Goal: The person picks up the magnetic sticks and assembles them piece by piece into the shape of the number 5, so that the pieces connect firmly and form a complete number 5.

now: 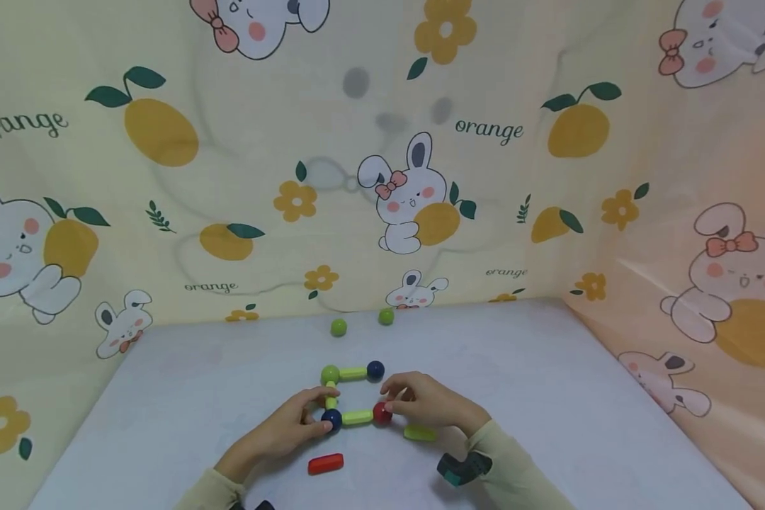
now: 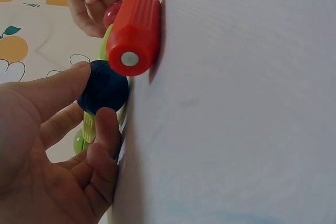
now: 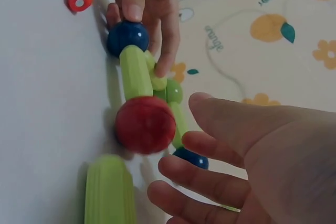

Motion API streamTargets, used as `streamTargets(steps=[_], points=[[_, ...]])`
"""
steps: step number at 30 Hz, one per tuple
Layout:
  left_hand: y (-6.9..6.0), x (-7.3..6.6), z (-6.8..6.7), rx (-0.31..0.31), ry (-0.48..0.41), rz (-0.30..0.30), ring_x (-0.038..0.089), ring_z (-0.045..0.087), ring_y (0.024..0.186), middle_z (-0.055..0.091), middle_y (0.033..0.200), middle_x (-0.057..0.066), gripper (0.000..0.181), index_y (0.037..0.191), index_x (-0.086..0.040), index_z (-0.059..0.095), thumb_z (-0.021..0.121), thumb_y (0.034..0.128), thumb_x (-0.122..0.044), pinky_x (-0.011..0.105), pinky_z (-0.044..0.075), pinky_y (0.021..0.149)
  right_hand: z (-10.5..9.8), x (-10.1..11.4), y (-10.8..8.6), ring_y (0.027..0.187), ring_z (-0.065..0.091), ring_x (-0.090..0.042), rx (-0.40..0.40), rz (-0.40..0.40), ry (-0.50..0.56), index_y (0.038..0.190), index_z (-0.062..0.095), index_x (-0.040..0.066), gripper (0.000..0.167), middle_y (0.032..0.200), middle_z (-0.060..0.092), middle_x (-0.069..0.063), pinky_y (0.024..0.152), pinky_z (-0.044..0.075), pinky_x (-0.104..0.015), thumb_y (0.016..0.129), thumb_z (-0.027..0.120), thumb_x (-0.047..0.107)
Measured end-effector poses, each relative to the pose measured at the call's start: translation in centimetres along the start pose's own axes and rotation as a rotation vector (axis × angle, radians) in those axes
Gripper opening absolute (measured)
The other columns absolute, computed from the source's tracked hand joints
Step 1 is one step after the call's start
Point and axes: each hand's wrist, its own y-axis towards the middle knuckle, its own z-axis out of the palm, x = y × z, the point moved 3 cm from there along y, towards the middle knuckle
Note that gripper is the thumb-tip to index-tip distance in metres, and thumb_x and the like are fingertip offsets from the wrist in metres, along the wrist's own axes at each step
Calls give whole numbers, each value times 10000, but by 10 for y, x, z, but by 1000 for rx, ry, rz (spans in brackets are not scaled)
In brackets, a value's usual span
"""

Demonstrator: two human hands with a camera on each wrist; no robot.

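Observation:
In the head view, my left hand (image 1: pixel 283 427) grips the near-left blue ball (image 1: pixel 333 421), thumb against it and fingers at the upright green rod (image 1: pixel 331 398). A green rod (image 1: pixel 358 417) joins that ball to a red ball (image 1: pixel 382 413). At the far corner a green ball (image 1: pixel 330 375) bears another rod (image 1: pixel 353 372) ending in a second blue ball (image 1: pixel 375 370). My right hand (image 1: pixel 435 405) is beside the red ball; the right wrist view shows its fingers (image 3: pixel 205 182) relaxed and apart from the red ball (image 3: pixel 145 125), holding nothing.
A loose red rod (image 1: pixel 326 464) lies in front of the joined pieces, and a loose green rod (image 1: pixel 419 433) lies under the right hand's near side. Two green balls (image 1: pixel 338 327) (image 1: pixel 386 316) sit near the back edge of the white table (image 1: pixel 516 354). A patterned cloth stands behind.

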Motion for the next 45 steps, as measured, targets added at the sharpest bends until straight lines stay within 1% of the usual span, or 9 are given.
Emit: streamTargets(steps=[6, 13, 21, 25, 29, 35, 41, 45], points=[[1, 3, 1, 7, -10, 2, 163, 522, 764, 570, 1302, 107, 541, 1445, -192, 521, 712, 945, -274, 237, 430, 638, -5, -11, -10, 900, 599, -151, -12, 11, -11, 1203, 672, 124, 245, 1076, 679, -8, 775, 503, -268, 990, 655, 243], [0, 4, -1, -1, -6, -10, 176, 514, 767, 569, 1312, 111, 539, 1439, -199, 525, 717, 940, -265, 245, 420, 639, -8, -21, -23, 917, 594, -167, -9, 33, 1, 1208, 670, 117, 256, 1083, 686, -15, 790, 505, -262, 990, 657, 250], [2, 3, 1, 9, -3, -9, 171, 512, 770, 567, 1295, 110, 530, 1438, -191, 525, 709, 947, -268, 244, 417, 644, -9, -26, -34, 874, 591, -147, -14, 12, -5, 1208, 668, 100, 257, 1071, 688, -18, 748, 490, -228, 990, 655, 234], [1, 4, 1, 10, -9, -8, 172, 508, 759, 566, 1301, 112, 531, 1439, -187, 524, 709, 947, -261, 242, 416, 638, -10, -27, -35, 865, 590, -142, -15, 1, -9, 1210, 666, 99, 254, 1070, 689, -21, 741, 486, -227, 993, 650, 231], [0, 4, 0, 7, -3, 1, 164, 501, 744, 565, 1298, 109, 528, 1439, -185, 524, 706, 947, -249, 238, 419, 632, -8, -27, -36, 894, 593, -157, -12, 15, 17, 1216, 668, 109, 260, 1074, 687, -20, 758, 493, -229, 992, 653, 240], [1, 2, 1, 31, -13, 10, 151, 509, 739, 571, 1290, 105, 530, 1440, -174, 521, 703, 951, -264, 235, 419, 632, -8, -30, -39, 893, 591, -163, -12, 26, 26, 1218, 668, 107, 258, 1076, 690, -30, 756, 494, -228, 990, 655, 227], [1, 2, 0, 14, -10, -5, 170, 519, 749, 572, 1293, 108, 528, 1436, -185, 525, 708, 946, -255, 243, 426, 628, -11, -29, -39, 858, 578, -158, -8, -2, 10, 1216, 666, 105, 258, 1067, 686, -30, 735, 487, -222, 988, 656, 224], [2, 1, 0, 8, -4, -3, 174, 521, 763, 568, 1289, 107, 535, 1440, -191, 523, 711, 944, -264, 245, 427, 637, -14, -26, -40, 851, 581, -156, -2, 0, 13, 1212, 665, 91, 260, 1060, 689, -33, 725, 490, -214, 984, 661, 215]])
